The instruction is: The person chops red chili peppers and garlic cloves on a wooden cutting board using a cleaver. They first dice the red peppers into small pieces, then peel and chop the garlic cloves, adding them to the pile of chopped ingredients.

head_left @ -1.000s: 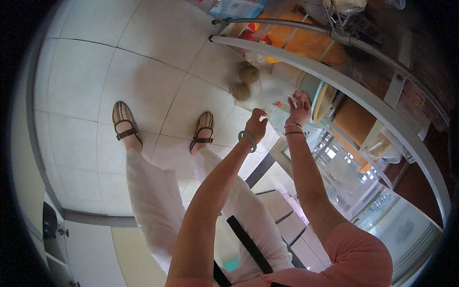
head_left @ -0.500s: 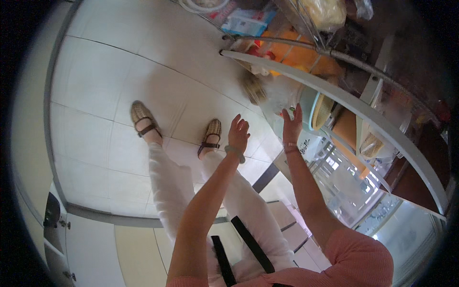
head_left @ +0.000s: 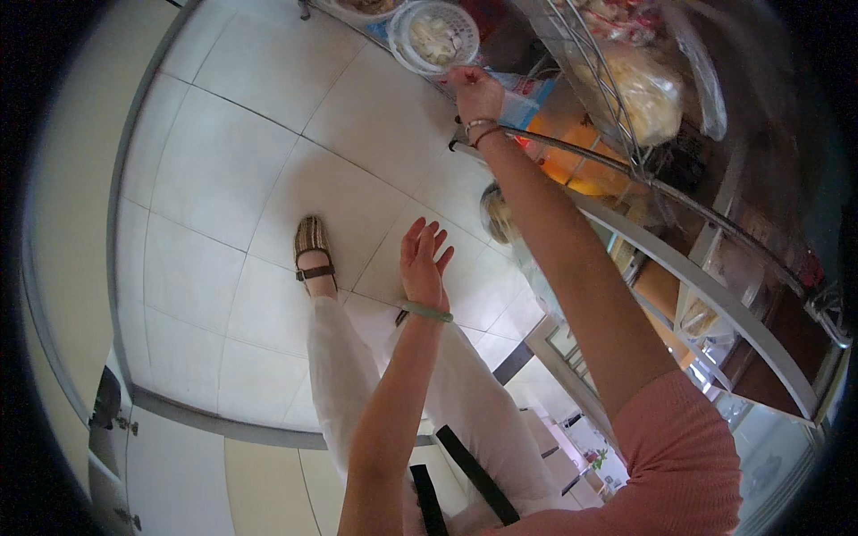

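Note:
My right hand point(head_left: 476, 95) reaches far forward, its fingers bent together at the near rim of a round white plastic basket point(head_left: 404, 46). Pale white pieces point(head_left: 435, 39) lie inside the basket; what they are is too unclear to name. The fingertips appear to pinch the rim, partly hidden by the hand itself. Lower and in the middle, my left hand point(head_left: 424, 263) hangs over the floor, palm turned up, fingers loosely apart, holding nothing. A pale green bangle point(head_left: 427, 312) circles its wrist.
A metal shelf rack point(head_left: 706, 241) stands along my right, holding clear bags point(head_left: 645, 94) and an orange bundle point(head_left: 576, 152). Another container point(head_left: 365, 7) sits beside the basket. Tiled floor point(head_left: 214, 170) lies ahead and left; pale cabinets point(head_left: 174, 464) line the lower left.
My right hand has gone from beside the lower shelf forward to the white basket's rim, its fingers closing. My left hand stays open over the floor. The view has shifted toward the basket.

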Demonstrator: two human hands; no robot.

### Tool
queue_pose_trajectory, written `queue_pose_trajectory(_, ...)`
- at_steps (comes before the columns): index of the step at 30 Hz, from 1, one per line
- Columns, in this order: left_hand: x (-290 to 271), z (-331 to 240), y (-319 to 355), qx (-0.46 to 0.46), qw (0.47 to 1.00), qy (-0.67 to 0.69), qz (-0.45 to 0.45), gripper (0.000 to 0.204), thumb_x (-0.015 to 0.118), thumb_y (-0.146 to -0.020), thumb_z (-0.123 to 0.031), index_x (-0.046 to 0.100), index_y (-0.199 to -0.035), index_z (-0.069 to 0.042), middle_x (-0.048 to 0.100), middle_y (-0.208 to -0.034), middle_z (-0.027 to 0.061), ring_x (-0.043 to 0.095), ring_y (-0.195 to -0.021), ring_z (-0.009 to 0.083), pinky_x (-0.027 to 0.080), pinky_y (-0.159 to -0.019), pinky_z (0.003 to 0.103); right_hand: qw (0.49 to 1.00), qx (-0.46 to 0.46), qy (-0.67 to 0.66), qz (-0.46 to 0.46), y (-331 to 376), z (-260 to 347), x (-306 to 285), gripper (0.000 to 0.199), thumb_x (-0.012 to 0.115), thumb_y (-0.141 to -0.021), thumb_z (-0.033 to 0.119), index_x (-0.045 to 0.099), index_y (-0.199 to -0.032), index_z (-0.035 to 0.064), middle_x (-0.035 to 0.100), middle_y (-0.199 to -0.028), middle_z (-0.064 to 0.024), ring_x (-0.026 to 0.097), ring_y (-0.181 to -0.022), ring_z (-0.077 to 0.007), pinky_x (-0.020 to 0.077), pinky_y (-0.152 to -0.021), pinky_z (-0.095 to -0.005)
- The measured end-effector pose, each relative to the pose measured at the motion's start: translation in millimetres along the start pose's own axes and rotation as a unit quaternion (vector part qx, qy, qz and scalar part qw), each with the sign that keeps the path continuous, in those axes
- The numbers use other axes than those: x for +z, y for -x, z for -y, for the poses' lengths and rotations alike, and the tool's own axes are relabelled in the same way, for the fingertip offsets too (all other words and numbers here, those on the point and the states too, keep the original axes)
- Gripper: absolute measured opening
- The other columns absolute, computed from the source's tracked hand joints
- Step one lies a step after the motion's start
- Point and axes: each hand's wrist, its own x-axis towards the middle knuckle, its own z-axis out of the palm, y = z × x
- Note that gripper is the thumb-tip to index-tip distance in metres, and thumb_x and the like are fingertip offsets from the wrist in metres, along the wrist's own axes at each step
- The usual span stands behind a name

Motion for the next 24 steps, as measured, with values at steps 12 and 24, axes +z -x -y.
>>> queue_pose_trajectory(12,9,-34,-34,-0.002,0.999,0.031,0.012,0.041,0.057,-0.098,-0.026,0.049,-0.133,-0.007,0.060,-0.125,0.0099,0.061,-0.109,0.0215,0.052,-0.089,0.034,0.966,-0.131,0.185,0.122,-99,-4,50,0.037,0.066,-0.083,0.042,0.067,-0.112,0.0181,0.069,-0.109,-0.0132,0.065,-0.100,-0.0309,0.0519,-0.086,-0.0429)
queue_pose_trajectory(24,19,-40,-32,-0.010,0.998,0.059,0.036,0.037,0.055,-0.099,-0.027,0.051,-0.131,-0.008,0.062,-0.121,0.0096,0.064,-0.103,0.0199,0.052,-0.085,0.032,0.940,-0.024,0.253,0.226,-112,-13,44,0.036,0.059,-0.089,0.029,0.060,-0.124,0.0219,0.065,-0.118,-0.0147,0.062,-0.107,-0.0337,0.0496,-0.093,-0.0438)
